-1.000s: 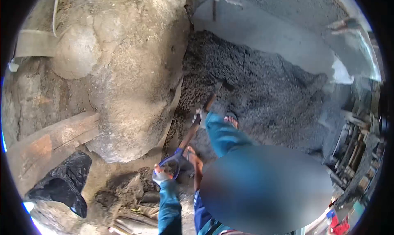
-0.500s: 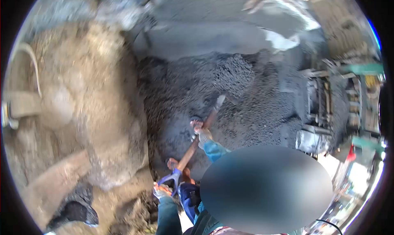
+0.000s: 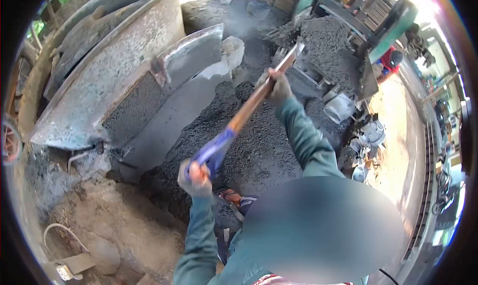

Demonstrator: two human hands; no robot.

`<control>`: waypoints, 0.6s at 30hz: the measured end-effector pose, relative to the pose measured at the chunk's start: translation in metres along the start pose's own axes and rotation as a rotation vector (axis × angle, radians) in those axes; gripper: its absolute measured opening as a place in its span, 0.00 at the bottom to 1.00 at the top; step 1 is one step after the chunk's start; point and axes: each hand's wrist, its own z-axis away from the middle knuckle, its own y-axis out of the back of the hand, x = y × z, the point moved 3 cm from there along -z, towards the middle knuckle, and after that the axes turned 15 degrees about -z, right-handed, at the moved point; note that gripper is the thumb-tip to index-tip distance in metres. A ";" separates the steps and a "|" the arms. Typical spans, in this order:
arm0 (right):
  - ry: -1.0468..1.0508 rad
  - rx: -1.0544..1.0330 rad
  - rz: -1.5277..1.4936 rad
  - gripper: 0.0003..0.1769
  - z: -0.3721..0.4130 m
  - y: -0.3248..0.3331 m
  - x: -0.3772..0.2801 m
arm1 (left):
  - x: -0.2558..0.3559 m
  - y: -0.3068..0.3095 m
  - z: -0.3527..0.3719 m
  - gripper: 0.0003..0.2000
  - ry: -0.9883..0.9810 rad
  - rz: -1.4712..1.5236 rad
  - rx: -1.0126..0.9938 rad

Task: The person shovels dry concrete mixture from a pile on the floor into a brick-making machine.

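A shovel with a wooden shaft [image 3: 247, 109] and a blue handle [image 3: 214, 148] is raised diagonally across the view. My left hand [image 3: 195, 178], in a dirty glove, is closed round the grip of the blue handle. Farther up, my gloved right hand [image 3: 275, 86] wraps round the shaft near the blade end. Dark grey, wet-looking gravelly material [image 3: 254, 150] covers the ground beneath the shovel. Beyond the shaft's far end lies a heap of the same grey material [image 3: 326, 35].
A large rusty metal trough [image 3: 124, 56] stands at the upper left. Brown earth [image 3: 124, 220] lies at the lower left. A crumpled silvery container [image 3: 340, 107] sits on the right, near a metal pot [image 3: 359, 173]. A person in red [image 3: 391, 63] is at the upper right.
The view has turned towards the right. Both hands have lifted the shovel from the grey material, with its far end now pointing at the heap. The trough and the person have come into view.
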 end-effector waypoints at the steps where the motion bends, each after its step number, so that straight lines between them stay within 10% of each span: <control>1: 0.127 0.042 0.026 0.05 -0.013 -0.013 -0.026 | 0.010 -0.021 -0.021 0.16 -0.216 -0.142 0.067; 5: 0.128 0.027 -0.075 0.10 -0.035 -0.002 -0.116 | 0.111 -0.084 -0.030 0.15 -1.085 -0.384 -0.130; 8: 0.045 -0.114 -0.065 0.17 0.022 -0.045 -0.111 | 0.151 -0.051 0.026 0.18 -1.153 -0.376 -0.093; 11: -0.006 -0.111 0.025 0.14 0.079 -0.060 -0.056 | 0.080 0.018 0.092 0.24 -0.788 -0.273 -0.107; 13: -0.159 -0.139 -0.008 0.12 0.105 -0.049 0.006 | 0.014 0.069 0.153 0.25 -0.059 -0.031 -0.097; 15: -0.293 -0.079 0.062 0.11 0.132 -0.015 0.088 | -0.062 0.106 0.206 0.24 0.544 0.434 0.268; 18: -0.588 0.039 0.229 0.08 0.203 0.054 0.236 | -0.149 0.188 0.314 0.24 0.882 0.541 0.593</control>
